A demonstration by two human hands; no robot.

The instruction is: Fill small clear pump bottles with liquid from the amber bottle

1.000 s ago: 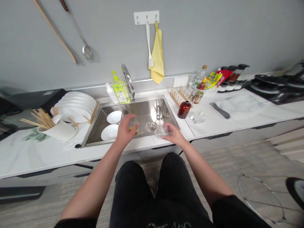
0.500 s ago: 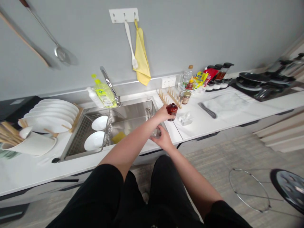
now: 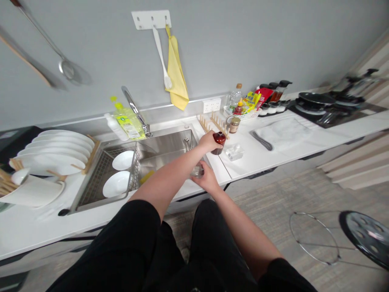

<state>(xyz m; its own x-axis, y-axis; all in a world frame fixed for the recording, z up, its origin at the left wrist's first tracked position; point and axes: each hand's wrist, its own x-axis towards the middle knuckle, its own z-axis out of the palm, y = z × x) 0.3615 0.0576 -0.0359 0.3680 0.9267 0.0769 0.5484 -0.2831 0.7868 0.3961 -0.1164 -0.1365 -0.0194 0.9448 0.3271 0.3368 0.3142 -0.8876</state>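
My left hand [image 3: 209,142] is closed around a small amber bottle [image 3: 219,142] with an open neck, on the counter right of the sink. Lower and nearer to me, my right hand [image 3: 208,178] grips a clear glass container [image 3: 198,170] over the sink's front right corner; my fingers partly cover it, so its kind is hard to tell. Just right of the bottle, a clear transparent container [image 3: 234,152] lies on the counter. The steel sink [image 3: 164,142] is partly hidden behind my left forearm, with a yellow sponge [image 3: 146,177] in it.
White bowls [image 3: 117,183] sit in a wire rack inside the sink's left side. Plates [image 3: 57,152] stand farther left. Behind the bottle are a wooden rack [image 3: 212,123] and a jar [image 3: 234,125]. The faucet [image 3: 135,107] rises at the back; a stool [image 3: 364,239] is lower right.
The bottle in my left hand has come down onto the counter, upright. My right hand still holds the clear container near the sink. The view has shifted slightly to the right.
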